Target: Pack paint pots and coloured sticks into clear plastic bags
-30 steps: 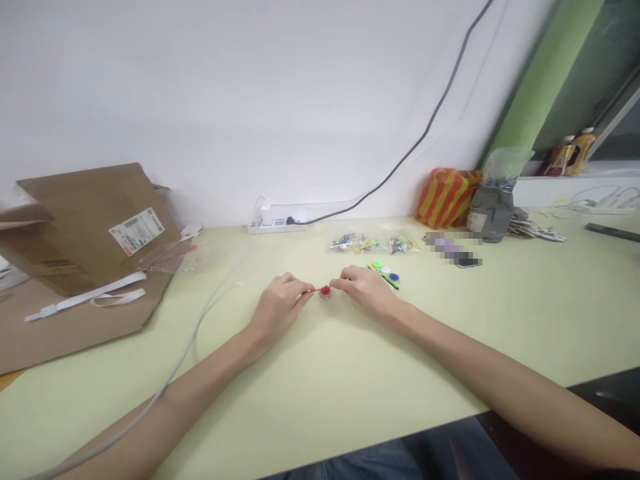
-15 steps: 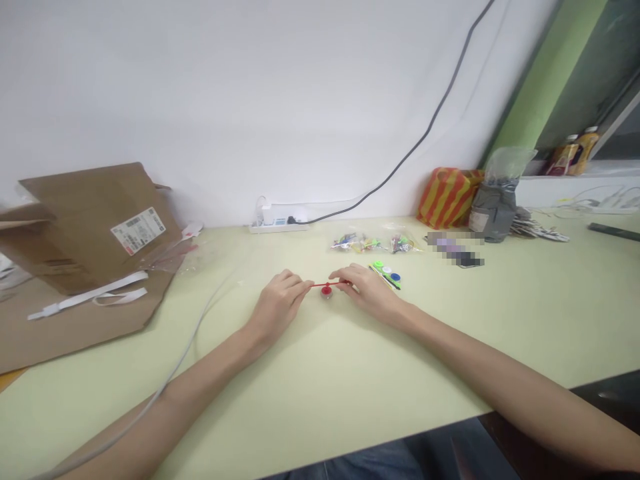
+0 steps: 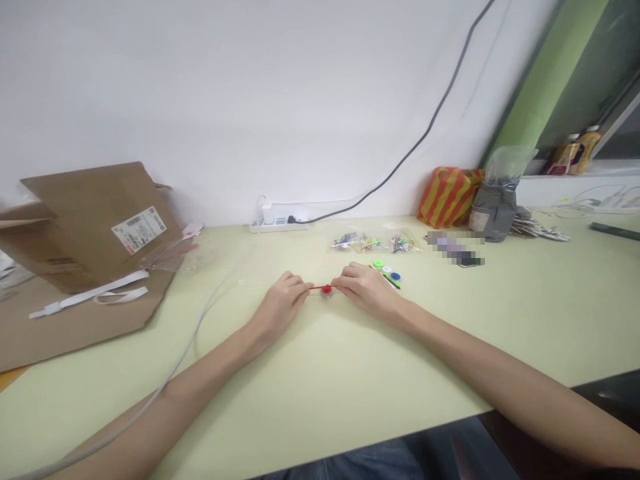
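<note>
A thin red strip [image 3: 317,287] stretches level between my hands above the table [image 3: 320,380]. My left hand [image 3: 280,307] pinches its left end. My right hand [image 3: 367,291] has its fingertips closed on the right end. At the strip's middle sits a small round piece with a red top and a pale lower part [image 3: 327,292]; whether it is joined to the strip I cannot tell. Just beyond my right hand lie a green piece [image 3: 379,265], a white disc [image 3: 387,269], a blue disc [image 3: 395,277] and thin dark and yellow sticks.
Clear bags of small colourful parts [image 3: 373,242] lie at the back. A power strip [image 3: 279,228] rests against the wall. An opened cardboard box [image 3: 95,207] and a white strap [image 3: 90,293] are left. A pale cable [image 3: 193,333] crosses my left forearm. A striped bag [image 3: 445,197] stands right.
My right fingers have closed onto the strip's right end and come slightly left. The strip's middle has come down closer to the round red-topped piece. My left hand is nearly still.
</note>
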A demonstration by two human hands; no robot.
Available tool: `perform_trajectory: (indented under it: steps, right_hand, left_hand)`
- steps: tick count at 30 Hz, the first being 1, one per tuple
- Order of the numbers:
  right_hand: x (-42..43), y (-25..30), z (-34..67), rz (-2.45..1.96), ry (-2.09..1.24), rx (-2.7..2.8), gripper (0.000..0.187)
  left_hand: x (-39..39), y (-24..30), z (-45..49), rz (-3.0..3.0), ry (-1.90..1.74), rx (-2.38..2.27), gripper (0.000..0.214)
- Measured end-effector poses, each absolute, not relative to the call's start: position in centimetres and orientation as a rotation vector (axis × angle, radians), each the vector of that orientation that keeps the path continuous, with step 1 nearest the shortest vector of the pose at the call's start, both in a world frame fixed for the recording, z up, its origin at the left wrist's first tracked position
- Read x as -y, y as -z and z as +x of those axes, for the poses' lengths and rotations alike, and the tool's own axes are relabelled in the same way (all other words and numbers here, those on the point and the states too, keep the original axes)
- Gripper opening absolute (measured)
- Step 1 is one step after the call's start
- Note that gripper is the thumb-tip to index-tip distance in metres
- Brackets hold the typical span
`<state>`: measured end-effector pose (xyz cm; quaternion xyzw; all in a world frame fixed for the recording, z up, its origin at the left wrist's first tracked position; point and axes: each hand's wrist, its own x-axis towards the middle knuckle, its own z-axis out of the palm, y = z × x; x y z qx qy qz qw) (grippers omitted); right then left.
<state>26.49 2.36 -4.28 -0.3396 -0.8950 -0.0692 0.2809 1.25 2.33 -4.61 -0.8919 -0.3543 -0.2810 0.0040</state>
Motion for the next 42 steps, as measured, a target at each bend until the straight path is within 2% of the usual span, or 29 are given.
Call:
perform_trajectory:
  steps: [10, 14, 23, 30, 35, 42]
  right_hand:
    - [-1.6, 4.6, 25.4, -0.965, -0.093, 2.277, 0.018]
    - [-1.1, 4.6, 25.0, -0.963, -0.106, 2.251, 0.016]
    - [-1.8, 4.4, 25.5, -0.864, 0.136, 2.413, 0.02]
    - [0.2, 4.4, 24.8, -0.924, -0.167, 2.247, 0.023]
    - [2.3, 4.2, 23.6, -0.982, -0.364, 2.097, 0.04]
    - [2.6, 4.2, 23.1, -0.939, -0.35, 1.96, 0.039]
  left_hand:
    - [-2.3, 4.4, 0.7, -2.781, 0.717, 1.114, 0.029]
    - [-2.1, 3.9, 0.5, -2.753, 0.663, 1.077, 0.03]
    - [-1.7, 3.8, 0.7, -2.768, 0.614, 1.086, 0.031]
    - [-1.0, 3.8, 0.6, -2.732, 0.646, 1.054, 0.029]
    - [-0.1, 2.9, 0.7, -2.639, 0.53, 0.858, 0.023]
    - [0.3, 2.8, 0.8, -2.645, 0.516, 0.823, 0.022]
